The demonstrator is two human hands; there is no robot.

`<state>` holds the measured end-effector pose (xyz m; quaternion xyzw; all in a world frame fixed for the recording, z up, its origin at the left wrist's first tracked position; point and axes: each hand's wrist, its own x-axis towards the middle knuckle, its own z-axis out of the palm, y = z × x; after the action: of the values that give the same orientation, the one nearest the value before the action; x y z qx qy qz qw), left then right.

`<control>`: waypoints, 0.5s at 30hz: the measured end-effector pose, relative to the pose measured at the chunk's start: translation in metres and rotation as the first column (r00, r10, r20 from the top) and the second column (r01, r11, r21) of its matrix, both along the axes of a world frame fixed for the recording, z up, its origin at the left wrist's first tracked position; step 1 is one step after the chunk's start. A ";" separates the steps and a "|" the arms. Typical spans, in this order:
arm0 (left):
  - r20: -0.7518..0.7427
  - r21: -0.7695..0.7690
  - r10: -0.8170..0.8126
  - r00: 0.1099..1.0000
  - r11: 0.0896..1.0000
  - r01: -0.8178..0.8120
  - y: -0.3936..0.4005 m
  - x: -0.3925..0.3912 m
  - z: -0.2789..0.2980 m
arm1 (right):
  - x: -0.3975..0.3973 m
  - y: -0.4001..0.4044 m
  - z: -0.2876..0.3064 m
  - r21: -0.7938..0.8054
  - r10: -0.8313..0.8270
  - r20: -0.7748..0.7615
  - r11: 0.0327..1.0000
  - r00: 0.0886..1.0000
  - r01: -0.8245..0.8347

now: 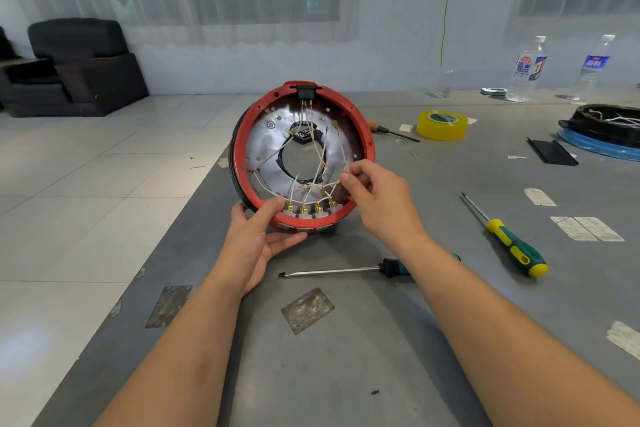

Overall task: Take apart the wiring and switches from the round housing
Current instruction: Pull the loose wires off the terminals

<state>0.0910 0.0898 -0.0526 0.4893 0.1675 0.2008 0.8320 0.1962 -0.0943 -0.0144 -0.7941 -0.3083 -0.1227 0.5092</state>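
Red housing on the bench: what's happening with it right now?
A person is stripping the red round housing, tilted up on edge on the grey table. The left hand holds its lower rim; the right hand pinches the white wires inside. The row of grey switches along the bottom rim is in place and wired. Two screwdrivers, one slotted and one green-yellow, lie unused nearby.
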 end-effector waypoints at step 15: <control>-0.032 0.052 0.003 0.999 0.999 -0.001 -0.006 -0.001 0.002 | -0.003 0.009 -0.005 0.154 -0.028 0.058 0.988 0.998 0.019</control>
<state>0.0903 0.0836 -0.0502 0.5137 0.1761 0.1982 0.8160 0.1929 -0.0854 -0.0197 -0.7523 -0.3036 -0.1758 0.5577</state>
